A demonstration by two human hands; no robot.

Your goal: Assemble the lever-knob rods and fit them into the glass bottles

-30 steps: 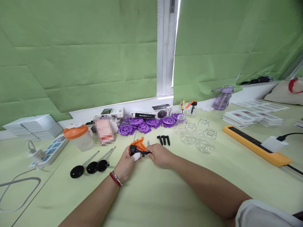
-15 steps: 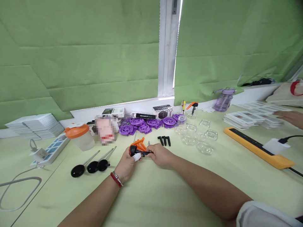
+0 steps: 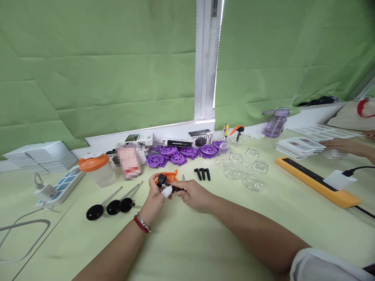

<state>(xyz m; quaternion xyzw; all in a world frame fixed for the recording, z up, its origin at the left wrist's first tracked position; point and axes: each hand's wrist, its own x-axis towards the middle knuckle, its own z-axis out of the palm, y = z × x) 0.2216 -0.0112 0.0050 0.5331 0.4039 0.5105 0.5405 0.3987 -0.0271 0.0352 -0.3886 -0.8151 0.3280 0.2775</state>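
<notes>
My left hand (image 3: 154, 199), a white wrap on its thumb, is closed around a black sprayer head (image 3: 162, 180) with a round cap. From the right, my right hand (image 3: 195, 194) pinches a slim black rod-shaped part (image 3: 178, 189) that meets the head; its far end is hidden in the fingers. Orange trigger levers (image 3: 172, 176) lie just behind the hands, partly covered by them. Several short black elbow pieces (image 3: 202, 174) rest to the right. On the left lie black round caps with thin metal tubes (image 3: 113, 207).
Clear glass bottles (image 3: 253, 181) stand right of centre, before a bottle with an orange-levered sprayer (image 3: 238, 132). Purple wheel-shaped pieces (image 3: 178, 158) are piled at the back. A yellow power strip (image 3: 316, 183) lies right, near another person's hand (image 3: 340, 145). An orange-lidded cup (image 3: 101, 171) stands left.
The sprayer head has tilted and shifted slightly up and left in my left hand. My right hand keeps its pinch. At the right, the other person's hand has moved left over the white cards.
</notes>
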